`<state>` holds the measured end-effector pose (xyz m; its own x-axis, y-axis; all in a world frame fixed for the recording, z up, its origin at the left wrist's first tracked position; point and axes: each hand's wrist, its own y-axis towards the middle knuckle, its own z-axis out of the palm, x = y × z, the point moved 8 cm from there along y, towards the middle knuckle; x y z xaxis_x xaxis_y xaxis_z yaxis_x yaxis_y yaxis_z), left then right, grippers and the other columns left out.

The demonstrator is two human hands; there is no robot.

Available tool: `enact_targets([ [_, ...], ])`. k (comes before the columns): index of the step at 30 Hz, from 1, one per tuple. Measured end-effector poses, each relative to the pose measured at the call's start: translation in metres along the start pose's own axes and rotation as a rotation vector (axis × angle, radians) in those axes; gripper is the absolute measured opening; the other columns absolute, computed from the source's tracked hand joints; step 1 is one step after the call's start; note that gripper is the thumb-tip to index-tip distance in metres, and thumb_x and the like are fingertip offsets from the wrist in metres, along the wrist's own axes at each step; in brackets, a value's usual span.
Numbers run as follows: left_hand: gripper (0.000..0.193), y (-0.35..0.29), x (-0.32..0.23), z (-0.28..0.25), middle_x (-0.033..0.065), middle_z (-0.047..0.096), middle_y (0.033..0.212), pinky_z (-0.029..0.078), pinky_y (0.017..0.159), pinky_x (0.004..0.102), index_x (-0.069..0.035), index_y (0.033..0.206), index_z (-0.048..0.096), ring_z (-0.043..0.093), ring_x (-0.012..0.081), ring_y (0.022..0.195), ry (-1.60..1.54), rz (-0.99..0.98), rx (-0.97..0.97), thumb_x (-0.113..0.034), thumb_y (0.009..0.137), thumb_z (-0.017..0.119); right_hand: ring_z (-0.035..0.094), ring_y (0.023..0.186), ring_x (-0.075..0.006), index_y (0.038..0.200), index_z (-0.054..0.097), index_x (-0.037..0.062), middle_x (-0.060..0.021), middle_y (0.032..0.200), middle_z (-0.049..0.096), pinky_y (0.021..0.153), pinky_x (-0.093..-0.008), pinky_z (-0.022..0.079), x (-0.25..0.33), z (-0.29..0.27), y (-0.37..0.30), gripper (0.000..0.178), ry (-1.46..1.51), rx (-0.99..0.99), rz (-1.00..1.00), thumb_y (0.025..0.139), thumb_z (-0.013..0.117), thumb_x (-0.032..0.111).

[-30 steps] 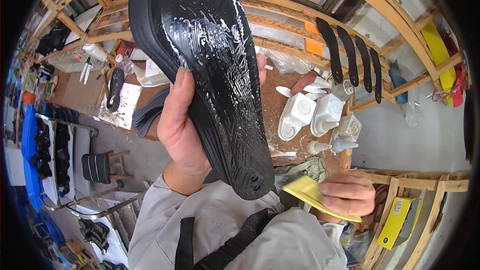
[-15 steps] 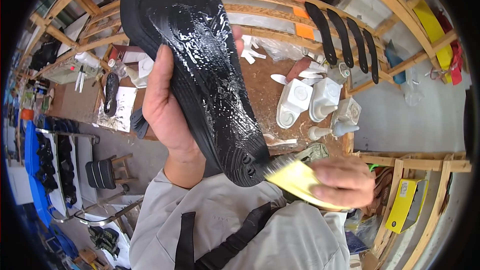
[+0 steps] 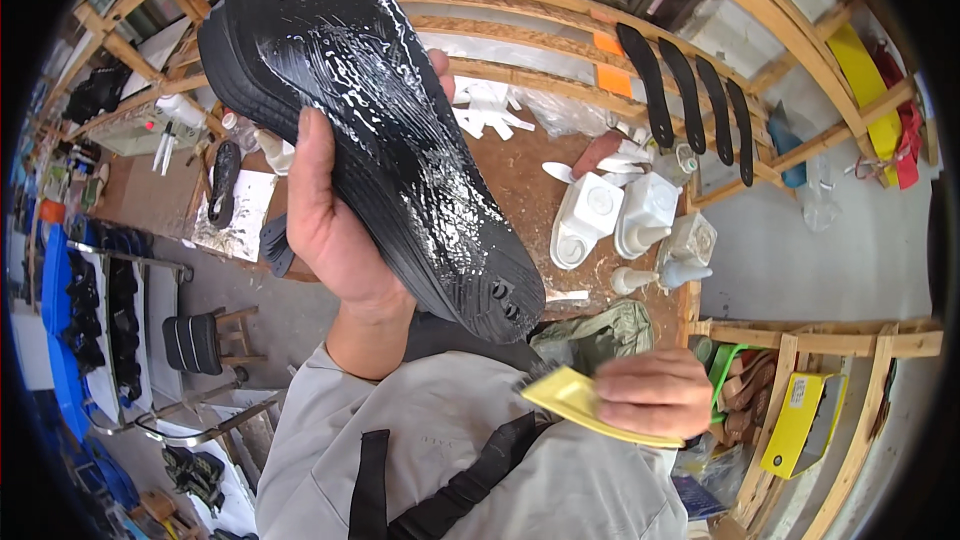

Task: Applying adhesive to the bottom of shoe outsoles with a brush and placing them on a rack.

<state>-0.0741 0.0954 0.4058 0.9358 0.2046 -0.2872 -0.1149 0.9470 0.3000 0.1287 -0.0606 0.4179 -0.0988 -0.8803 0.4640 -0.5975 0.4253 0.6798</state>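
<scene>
My left hand (image 3: 340, 235) grips a thick black shoe sole (image 3: 385, 155), its thumb along the near-left side and a fingertip showing past the far-right edge. The sole tilts with its broad end up and to the left. White, wet-looking glue is streaked and beaded over its middle and along its upper rim. At the lower right, my right hand (image 3: 655, 392) is closed round a brush (image 3: 570, 398) with a flat yellow handle. The dark bristles sit just below the sole's narrow end, apart from it.
Behind stands a brown workbench (image 3: 510, 180) with white glue bottles (image 3: 585, 210), paper strips and plastic film. Several black insole-shaped pieces (image 3: 683, 90) hang on a wooden rack at the right. A yellow box (image 3: 800, 425) lies lower right; a chair (image 3: 195, 343) and a blue-sided rack stand left.
The brush has come away from the sole's narrow end and moved down and slightly left. The sole has shifted a little left, and its narrow end has risen.
</scene>
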Motion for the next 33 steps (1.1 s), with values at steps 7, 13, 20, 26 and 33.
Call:
enact_targets([
  [7, 0.048, -0.021, 0.014, -0.011, 0.0262, 0.052, 0.122, 0.052, 0.084, 0.0411, 0.005, 0.129, 0.041, 0.058, 0.0320, 0.103, 0.103, 0.058, -0.100, -0.030, 0.096, 0.037, 0.063, 0.054, -0.0172, 0.086, 0.067, -0.0060, -0.0128, 0.067, 0.065, 0.047, -0.0245, 0.048, -0.035, -0.027, 0.015, 0.016, 0.080, -0.610, 0.365, 0.074, 0.071, 0.003],
  [13, 0.040, -0.037, 0.006, -0.004, 0.0151, 0.058, 0.118, 0.051, 0.085, 0.0412, -0.001, 0.126, 0.046, 0.061, 0.0276, 0.099, 0.079, -0.047, -0.018, -0.026, 0.096, 0.039, 0.057, 0.047, -0.0115, 0.086, 0.065, -0.0066, -0.0118, 0.065, 0.064, 0.041, -0.0214, 0.044, -0.075, -0.040, 0.044, 0.013, 0.251, -0.974, 0.587, 0.082, 0.064, 0.005],
  [20, 0.039, -0.035, 0.005, -0.006, 0.0155, 0.056, 0.119, 0.052, 0.085, 0.0398, -0.003, 0.129, 0.041, 0.060, 0.0267, 0.100, 0.173, -0.081, -0.042, -0.021, 0.095, 0.040, 0.057, 0.051, -0.0119, 0.093, 0.064, -0.0093, -0.0120, 0.073, 0.065, 0.046, -0.0222, 0.045, -0.077, -0.044, 0.064, 0.013, 0.126, -1.048, 0.560, 0.084, 0.062, 0.000],
  [26, 0.043, -0.018, 0.007, -0.021, 0.0192, 0.054, 0.120, 0.051, 0.088, 0.0398, 0.001, 0.131, 0.037, 0.058, 0.0284, 0.104, 0.124, -0.189, -0.039, -0.022, 0.095, 0.041, 0.057, 0.053, -0.0112, 0.097, 0.062, -0.0059, -0.0107, 0.076, 0.064, 0.048, -0.0218, 0.044, -0.073, -0.045, 0.069, 0.017, -0.245, -0.962, 0.492, 0.081, 0.065, -0.001],
  [33, 0.048, 0.031, 0.004, -0.055, 0.0304, 0.044, 0.126, 0.044, 0.101, 0.0454, 0.013, 0.128, 0.037, 0.048, 0.0388, 0.117, -0.649, -0.494, -0.047, -0.021, 0.095, 0.044, 0.055, 0.068, -0.0091, 0.105, 0.058, -0.0057, -0.0072, 0.077, 0.060, 0.061, -0.0208, 0.042, -0.091, -0.043, 0.022, 0.019, -0.088, -0.963, 0.474, 0.091, 0.055, 0.006],
])
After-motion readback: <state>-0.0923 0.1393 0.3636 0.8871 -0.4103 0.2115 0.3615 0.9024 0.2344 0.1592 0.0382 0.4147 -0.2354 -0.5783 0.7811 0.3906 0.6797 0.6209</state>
